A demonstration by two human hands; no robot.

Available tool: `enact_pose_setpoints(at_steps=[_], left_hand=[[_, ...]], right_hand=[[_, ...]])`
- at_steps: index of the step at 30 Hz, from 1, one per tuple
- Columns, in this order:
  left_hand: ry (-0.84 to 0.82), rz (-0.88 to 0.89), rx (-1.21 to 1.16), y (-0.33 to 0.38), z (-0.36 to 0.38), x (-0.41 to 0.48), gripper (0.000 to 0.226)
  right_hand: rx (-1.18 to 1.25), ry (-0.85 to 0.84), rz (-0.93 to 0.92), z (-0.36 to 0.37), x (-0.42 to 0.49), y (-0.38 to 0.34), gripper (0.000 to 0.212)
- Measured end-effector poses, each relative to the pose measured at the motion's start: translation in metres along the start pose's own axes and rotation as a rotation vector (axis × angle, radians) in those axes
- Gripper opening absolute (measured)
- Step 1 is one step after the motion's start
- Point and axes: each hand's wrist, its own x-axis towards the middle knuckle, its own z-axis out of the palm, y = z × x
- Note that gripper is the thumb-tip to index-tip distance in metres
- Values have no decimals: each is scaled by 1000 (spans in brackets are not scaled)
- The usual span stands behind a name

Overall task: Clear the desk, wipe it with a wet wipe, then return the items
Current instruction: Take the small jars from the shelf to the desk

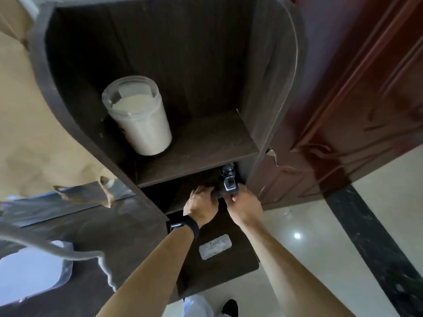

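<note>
Both my hands reach into the lower compartment of a dark wooden shelf unit (196, 154) that stands on the desk. My left hand (201, 203), a black watch on its wrist, curls its fingers round a small dark object (216, 193) deep in the shadow. My right hand (243, 202) grips the base of a small black device with a clear top (229, 184). Behind it stands a dark bottle (227, 169). What the dark object is cannot be made out. A flat white pack (214, 246) lies on the dark desk top (219, 271) below my wrists.
A clear lidded jar of pale powder (138, 115) stands on the upper shelf. A red-brown door (357, 110) is close on the right. Left of the shelf lie torn brown paper (34, 133), a grey cable (75, 252) and a clear plastic item (29, 273). Pale tiled floor (320, 248) lies below.
</note>
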Motion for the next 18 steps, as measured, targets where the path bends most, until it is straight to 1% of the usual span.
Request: enact_pose_setpoints(at_steps=[3,6,9,11,13,15,18], left_hand=[[6,43,102,-9,6,-1,48],[28,66,118,-12,6,1,47],[120,54,17,-8,5,12,51],[155,12,-102,-1,5,23,61],[165,-4,-179,8,8,35,73],[174,6,-186,18,12,47,79],[172,19,-151,29,17,63,76]], right_hand=[[-127,-21,50,4,10,-6,49],[-180,-20,56,7,17,-4,43],[-96,50,21,9,11,4,35],[-27,104,13,8,-4,15,31],[7,116,39,4,-24,32,29],[29,150,58,0,-47,51,29],[36,204,84,-6,-77,71,28]])
